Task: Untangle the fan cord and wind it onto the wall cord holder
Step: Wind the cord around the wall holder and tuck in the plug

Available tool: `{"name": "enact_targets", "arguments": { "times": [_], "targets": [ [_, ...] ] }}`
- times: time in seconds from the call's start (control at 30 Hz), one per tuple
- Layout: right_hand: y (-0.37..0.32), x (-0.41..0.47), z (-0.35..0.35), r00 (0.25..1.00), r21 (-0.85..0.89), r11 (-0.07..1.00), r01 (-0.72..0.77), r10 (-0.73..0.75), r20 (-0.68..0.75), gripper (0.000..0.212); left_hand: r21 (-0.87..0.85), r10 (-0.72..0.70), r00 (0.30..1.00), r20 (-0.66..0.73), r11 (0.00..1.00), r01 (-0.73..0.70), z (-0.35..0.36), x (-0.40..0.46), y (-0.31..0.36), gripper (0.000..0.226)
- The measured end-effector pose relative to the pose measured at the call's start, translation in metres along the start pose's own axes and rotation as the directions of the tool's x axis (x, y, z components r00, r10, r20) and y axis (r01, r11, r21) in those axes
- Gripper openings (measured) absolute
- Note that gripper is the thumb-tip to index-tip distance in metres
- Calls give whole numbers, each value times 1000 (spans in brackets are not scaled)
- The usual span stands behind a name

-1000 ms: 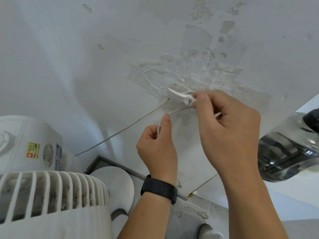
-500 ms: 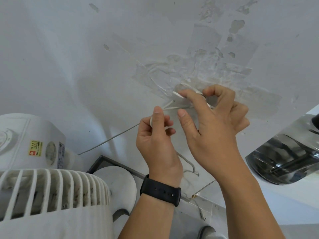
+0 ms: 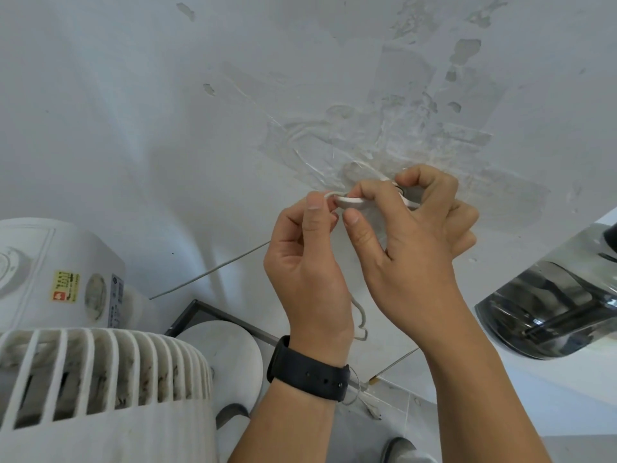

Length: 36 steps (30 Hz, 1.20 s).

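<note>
Pinching the thin white fan cord (image 3: 347,202), the left hand (image 3: 309,269) feeds it rightward to the right hand (image 3: 414,235), whose fingers curl closed around the white plastic wall cord holder (image 3: 409,197).

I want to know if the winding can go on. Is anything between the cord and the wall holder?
Nothing visible. The left hand pinches the white cord right at the wall cord holder, which the right hand partly covers.

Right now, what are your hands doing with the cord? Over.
Left hand pinching white cord. Right hand at wall cord holder, mostly hiding it. Loose cord dangling below. Nothing blocking.
</note>
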State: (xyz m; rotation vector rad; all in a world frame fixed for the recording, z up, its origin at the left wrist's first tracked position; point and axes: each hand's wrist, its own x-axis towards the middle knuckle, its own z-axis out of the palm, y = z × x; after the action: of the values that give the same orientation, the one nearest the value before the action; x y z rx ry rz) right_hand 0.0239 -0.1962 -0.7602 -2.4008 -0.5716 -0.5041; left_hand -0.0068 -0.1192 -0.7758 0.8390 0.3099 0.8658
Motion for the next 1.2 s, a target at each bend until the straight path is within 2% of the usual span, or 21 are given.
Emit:
{"name": "enact_targets", "arguments": {
  "times": [0.07, 0.13, 0.23, 0.3, 0.4, 0.5, 0.63, 0.7, 0.77, 0.9, 0.97, 1.07, 1.2],
  "targets": [
    [1, 0, -5, 1000, 25, 1000, 11, -11, 15, 22, 48, 54, 998, 44, 997, -56, 0, -1, 0, 26],
    [4, 2, -13, 1000, 183, 983, 28, -28, -4, 21, 60, 83, 994, 73, 994, -88, -1, -2, 0, 26],
    [12, 4, -24, 993, 400, 913, 80, -37, -113, 21, 76, 108, 986, 126, 990, -118, -2, -3, -1, 29],
    [15, 3, -28, 990, 439, 893, 101, -46, -134, 18, 84, 128, 974, 188, 986, -146, -3, -3, -4, 32],
    [17, 2, -35, 995, 469, 877, 103, -89, -53, 10, 105, 145, 952, 270, 978, -179, -4, -4, -7, 35],
    [17, 3, -39, 993, 438, 895, 86, -115, 39, 6, 179, 155, 930, 334, 958, -224, -5, -5, -6, 37],
    [14, 3, -39, 992, 420, 901, 106, -125, 18, 3, 234, 186, 904, 386, 928, -291, -2, -6, -6, 37],
    [13, 3, -37, 992, 448, 885, 128, -121, -45, 5, 266, 216, 888, 405, 902, -341, -1, -5, -8, 34],
    [12, 3, -36, 991, 467, 878, 109, -56, -125, 5, 308, 237, 880, 410, 873, -379, -1, -6, -11, 33],
    [7, 4, -34, 971, 441, 897, 26, 82, -225, 5, 534, 285, 831, 478, 657, -532, 2, -11, -11, 44],
    [8, 4, -34, 962, 430, 903, -11, 126, -242, 5, 602, 247, 828, 503, 587, -541, 5, -13, -10, 50],
    [14, 3, -33, 946, 379, 923, -61, 175, -274, 7, 640, 163, 826, 540, 559, -528, 5, -14, -10, 55],
    [24, -1, -39, 898, 304, 951, -52, 178, -402, 5, 624, 103, 806, 583, 579, -525, 4, -16, -12, 54]
  ]
}}
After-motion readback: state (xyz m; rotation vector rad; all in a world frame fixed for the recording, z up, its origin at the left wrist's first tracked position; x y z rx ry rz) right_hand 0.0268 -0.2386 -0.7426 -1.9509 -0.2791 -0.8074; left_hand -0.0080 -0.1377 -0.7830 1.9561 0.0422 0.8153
